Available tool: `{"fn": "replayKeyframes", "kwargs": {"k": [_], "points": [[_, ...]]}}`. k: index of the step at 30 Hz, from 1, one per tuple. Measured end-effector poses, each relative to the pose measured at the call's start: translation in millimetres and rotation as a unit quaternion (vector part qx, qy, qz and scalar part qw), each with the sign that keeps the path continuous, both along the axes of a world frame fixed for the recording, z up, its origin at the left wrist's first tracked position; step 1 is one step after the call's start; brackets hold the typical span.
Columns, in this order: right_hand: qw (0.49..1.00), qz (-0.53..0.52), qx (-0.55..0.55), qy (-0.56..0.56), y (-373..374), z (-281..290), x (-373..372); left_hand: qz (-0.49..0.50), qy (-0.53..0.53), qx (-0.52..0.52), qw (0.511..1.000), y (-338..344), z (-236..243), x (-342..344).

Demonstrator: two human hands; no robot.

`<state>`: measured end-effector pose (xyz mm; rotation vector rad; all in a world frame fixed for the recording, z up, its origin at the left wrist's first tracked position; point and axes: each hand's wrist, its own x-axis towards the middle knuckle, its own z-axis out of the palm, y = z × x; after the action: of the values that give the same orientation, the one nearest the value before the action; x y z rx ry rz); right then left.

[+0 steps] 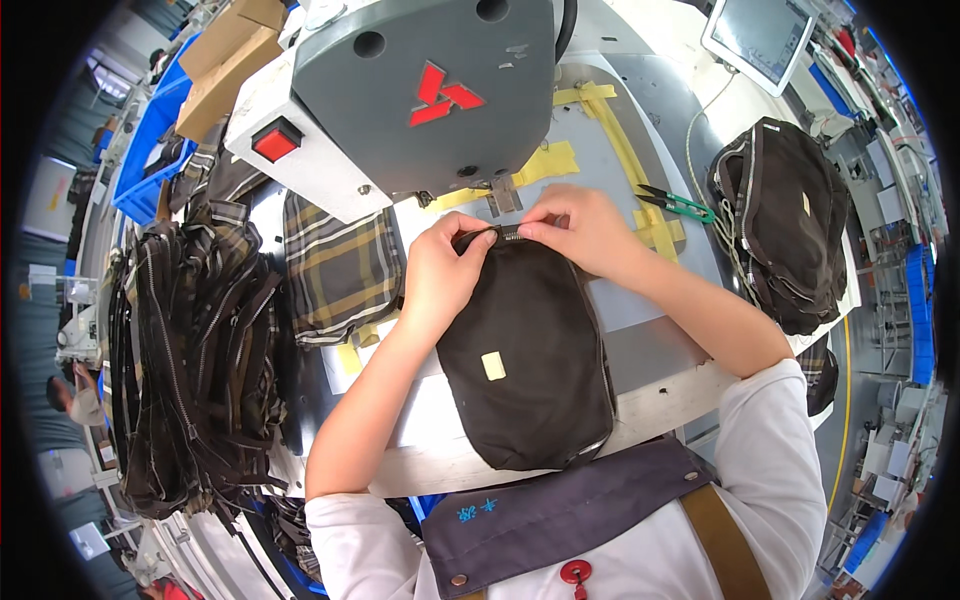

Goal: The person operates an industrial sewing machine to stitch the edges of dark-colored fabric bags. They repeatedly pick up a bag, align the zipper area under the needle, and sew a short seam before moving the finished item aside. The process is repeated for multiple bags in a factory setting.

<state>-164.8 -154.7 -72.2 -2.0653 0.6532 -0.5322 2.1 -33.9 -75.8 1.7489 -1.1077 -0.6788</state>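
A black fabric pouch piece (530, 350) with a small pale yellow tag hangs from the sewing table's near edge toward me. My left hand (445, 262) pinches its far edge between thumb and fingers. Just to the right, my right hand (578, 230) pinches the same edge. Between the two thumbs shows a small label-like strip (510, 232) with light marks. Both hands are right below the needle area of a grey sewing machine head (430, 110), close to its metal presser foot (503, 195). Left of my left hand lies a plaid fabric piece (345, 265).
A heap of black zippered pieces (195, 370) is at the left, with a blue crate (150, 185) and cardboard box (225, 60) behind. Green-handled thread snips (678, 204) lie right of my right hand. Further right sit stacked black pouches (785, 225) and a tablet screen (762, 38).
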Motion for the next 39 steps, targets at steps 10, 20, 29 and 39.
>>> {"fn": "replayKeyframes", "kwargs": {"k": [10, 20, 29, 39], "points": [[0.988, -0.021, -0.047, 0.145, -18, 10, 24, -0.003, -0.130, 0.093, 0.987, -19, 7, 3], [0.973, -0.004, -0.009, 0.232, -37, 23, 41, -0.010, -0.152, 0.126, 0.980, -37, 9, 16], [0.949, 0.077, -0.305, -0.014, -28, 2, 21, -0.017, -0.181, 0.076, 0.980, -43, -4, 23], [0.905, 0.115, -0.411, 0.001, -21, -7, 20, -0.001, -0.194, 0.018, 0.981, -41, -8, 21]]}}
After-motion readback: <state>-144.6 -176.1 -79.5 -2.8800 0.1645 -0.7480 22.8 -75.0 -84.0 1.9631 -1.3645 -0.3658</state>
